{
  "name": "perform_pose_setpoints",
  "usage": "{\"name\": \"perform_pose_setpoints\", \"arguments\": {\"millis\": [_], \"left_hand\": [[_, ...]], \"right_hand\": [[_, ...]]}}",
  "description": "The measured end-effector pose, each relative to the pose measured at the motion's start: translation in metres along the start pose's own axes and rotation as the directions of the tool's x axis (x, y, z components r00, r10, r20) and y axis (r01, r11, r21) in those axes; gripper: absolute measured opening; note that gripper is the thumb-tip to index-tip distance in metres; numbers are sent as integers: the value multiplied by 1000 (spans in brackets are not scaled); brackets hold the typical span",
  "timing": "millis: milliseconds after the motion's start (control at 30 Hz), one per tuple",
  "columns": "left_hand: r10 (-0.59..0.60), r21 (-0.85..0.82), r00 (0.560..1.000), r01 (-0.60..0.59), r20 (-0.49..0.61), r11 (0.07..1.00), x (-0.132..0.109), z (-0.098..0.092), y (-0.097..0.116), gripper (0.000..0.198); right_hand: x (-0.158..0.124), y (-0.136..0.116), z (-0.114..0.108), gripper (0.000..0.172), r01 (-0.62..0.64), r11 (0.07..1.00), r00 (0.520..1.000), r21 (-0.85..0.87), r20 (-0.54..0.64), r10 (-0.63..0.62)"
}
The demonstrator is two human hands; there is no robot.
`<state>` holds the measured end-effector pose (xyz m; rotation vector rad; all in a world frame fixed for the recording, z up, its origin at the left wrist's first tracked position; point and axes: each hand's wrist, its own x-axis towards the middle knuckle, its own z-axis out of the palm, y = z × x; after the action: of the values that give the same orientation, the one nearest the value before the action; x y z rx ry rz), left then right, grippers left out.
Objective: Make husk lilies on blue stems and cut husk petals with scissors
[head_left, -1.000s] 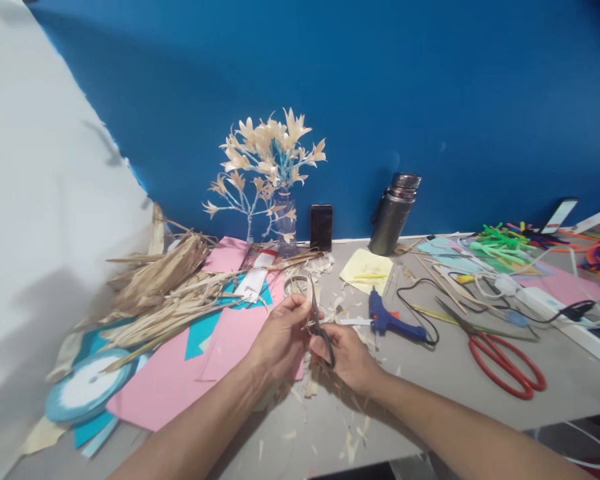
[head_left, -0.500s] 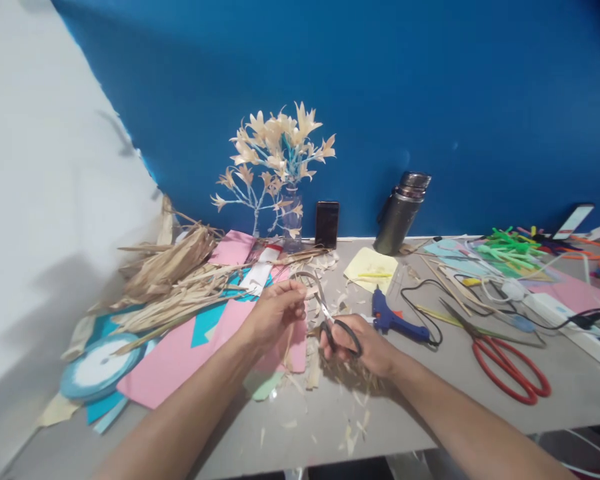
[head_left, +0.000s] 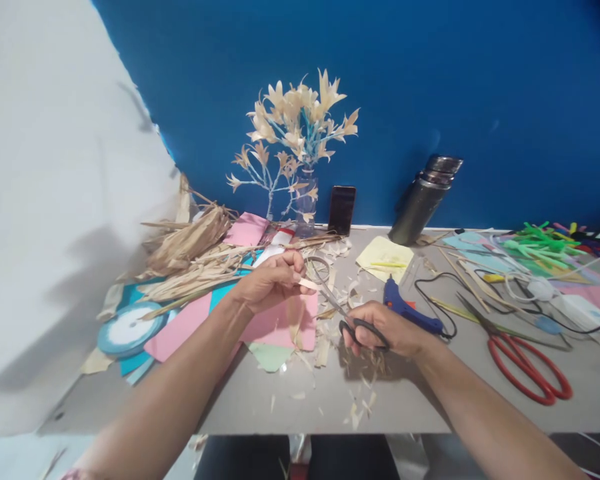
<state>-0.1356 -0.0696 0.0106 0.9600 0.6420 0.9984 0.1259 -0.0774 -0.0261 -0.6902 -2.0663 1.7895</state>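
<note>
My left hand (head_left: 273,283), over the pink sheets, pinches a short pale strip of dried husk (head_left: 309,285) between thumb and fingertips. In my right hand (head_left: 380,327) are small black-handled scissors (head_left: 336,305), their blades pointing up and left toward the strip. A thin curved band shows around the blade tips; whether it is blade or husk is unclear. Below the hands lie husk scraps (head_left: 360,410) and a pink sheet (head_left: 280,323). Pale husk flowers on blue stems (head_left: 300,120) stand in a clear bottle (head_left: 307,200) behind.
Dried husks (head_left: 190,243) and a blue ribbon spool (head_left: 130,330) lie on the left. A phone (head_left: 341,210) and a flask (head_left: 425,200) lean on the wall. To the right are a blue glue gun (head_left: 410,310), cables, red-handled scissors (head_left: 527,367) and green pipe cleaners (head_left: 545,243).
The view has shifted, so the table items appear farther right. My right hand with the scissors has drawn away from my left hand, and more of the husk strip shows.
</note>
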Motion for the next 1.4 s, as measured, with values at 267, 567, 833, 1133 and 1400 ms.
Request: {"name": "perform_pose_setpoints", "arguments": {"millis": [267, 567, 833, 1133, 1400], "left_hand": [[-58, -6, 994, 59, 91, 998, 0, -1, -2, 14], [-87, 16, 985, 85, 147, 996, 1, -7, -3, 15], [-88, 35, 985, 83, 150, 996, 1, -6, -3, 14], [-93, 39, 983, 88, 161, 995, 0, -5, -2, 13], [-64, 60, 985, 55, 159, 997, 0, -11, -1, 13]], "right_hand": [[2, 1, 3, 64, -77, 997, 997, 30, -5, 77], [2, 2, 2, 64, -37, 998, 998, 47, 42, 35], [1, 2, 2, 62, -54, 997, 997, 55, 65, 51], [4, 5, 4, 54, -121, 991, 992, 62, 53, 118], [3, 4, 6, 55, -113, 990, 993, 89, 34, 110]]}}
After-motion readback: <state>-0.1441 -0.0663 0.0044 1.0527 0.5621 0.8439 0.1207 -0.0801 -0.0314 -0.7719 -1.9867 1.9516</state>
